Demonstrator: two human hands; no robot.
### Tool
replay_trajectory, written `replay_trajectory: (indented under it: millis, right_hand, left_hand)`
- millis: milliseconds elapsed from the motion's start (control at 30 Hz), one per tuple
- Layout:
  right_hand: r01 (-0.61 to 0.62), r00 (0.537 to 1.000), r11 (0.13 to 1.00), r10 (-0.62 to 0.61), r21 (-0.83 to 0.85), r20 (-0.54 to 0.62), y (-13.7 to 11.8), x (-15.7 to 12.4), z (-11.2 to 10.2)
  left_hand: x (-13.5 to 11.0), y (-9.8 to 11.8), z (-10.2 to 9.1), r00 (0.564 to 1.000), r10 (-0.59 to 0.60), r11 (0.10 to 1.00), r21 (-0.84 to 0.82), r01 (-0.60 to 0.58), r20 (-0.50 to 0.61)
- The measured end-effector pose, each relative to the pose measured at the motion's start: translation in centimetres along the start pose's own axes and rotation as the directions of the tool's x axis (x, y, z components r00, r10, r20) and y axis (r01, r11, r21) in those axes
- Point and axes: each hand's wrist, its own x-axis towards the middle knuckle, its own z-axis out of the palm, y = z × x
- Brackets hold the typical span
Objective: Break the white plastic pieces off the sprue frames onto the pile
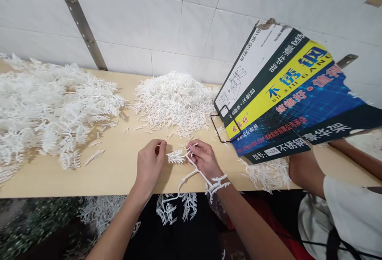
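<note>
My right hand (204, 158) pinches a white branched plastic stem (191, 172) near one of its tips, just above the table. Feathery little sprigs sit on the stem's ends; one end rests by my right wrist, and others hang past the table's front edge. To the left of the stem, my left hand (151, 164) is closed with thumb and forefinger together, and whatever it may hold is hidden. Beyond both hands lies a heaped pile of small white sprigs (176, 97).
A larger mound of white sprigs (50, 109) covers the table's left side. A printed cardboard sheet (286, 93) stands at the right, with a black wire frame (222, 136) at its foot. Behind it show another person's arm (306, 170) and more sprigs (268, 172). A tiled wall (164, 25) backs the table.
</note>
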Motion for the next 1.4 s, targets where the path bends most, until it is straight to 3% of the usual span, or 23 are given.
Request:
replay_trajectory:
  millis: [100,167,267,367,433,533,600,800,1000,1167,1267,1400]
  right_hand:
    - [-0.014,1.000,1.000,0.014,-0.020,0.007,0.0,0.0,0.0]
    - [0.002,1.000,1.000,-0.003,-0.014,-0.009,0.1,0.0,-0.1]
    - [0.039,0.999,0.999,-0.039,-0.010,-0.006,0.3,-0.1,-0.2]
    - [0.060,0.998,0.997,-0.058,-0.057,0.028,0.6,-0.1,-0.5]
    - [0.099,0.995,0.991,-0.097,-0.094,0.025,0.9,0.0,-0.6]
    - [0.176,0.981,0.980,-0.182,-0.094,-0.064,1.1,0.0,-0.5]
    - [0.202,0.969,0.975,-0.212,-0.090,-0.123,1.1,0.0,-0.4]
    - [0.247,0.959,0.949,-0.269,-0.195,-0.094,1.3,0.0,-0.5]
    - [0.234,0.956,0.942,-0.268,-0.241,-0.117,1.7,0.2,-0.9]
    - [0.115,0.993,0.948,-0.098,-0.298,0.072,1.0,-0.6,-0.1]
    - [0.108,0.992,0.873,-0.064,-0.476,0.109,0.5,-1.1,0.7]
    - [0.229,0.972,0.721,-0.131,-0.654,0.195,0.4,-1.0,1.3]
  left_hand:
    - [1.2,0.1,-0.1,0.992,-0.129,0.972,-0.195,0.127,0.004]
    - [2.1,0.6,-0.4,0.988,-0.151,0.943,-0.304,0.138,-0.019]
    - [1.3,1.7,-0.9,0.995,-0.096,0.973,-0.215,0.087,-0.034]
    - [-1.2,2.0,-0.4,0.986,-0.099,0.976,-0.180,0.122,0.130]
    - [-2.5,1.8,0.4,0.963,-0.127,0.952,-0.242,0.185,0.237]
    - [-3.2,1.2,1.6,0.920,-0.191,0.817,-0.464,0.342,0.341]
    - [-3.3,0.8,2.0,0.915,-0.197,0.741,-0.558,0.374,0.352]
    - [-3.7,0.2,1.0,0.975,-0.147,0.790,-0.573,0.217,0.166]
    - [-3.6,-0.4,1.3,0.968,-0.074,0.752,-0.624,0.212,0.239]
    - [-2.4,-0.5,1.5,0.994,-0.015,0.796,-0.600,0.076,0.105]
    - [-2.4,-0.6,1.2,0.987,0.123,0.860,-0.508,-0.054,0.102]
    - [-3.0,-0.5,1.2,0.939,0.344,0.890,-0.327,-0.318,0.024]
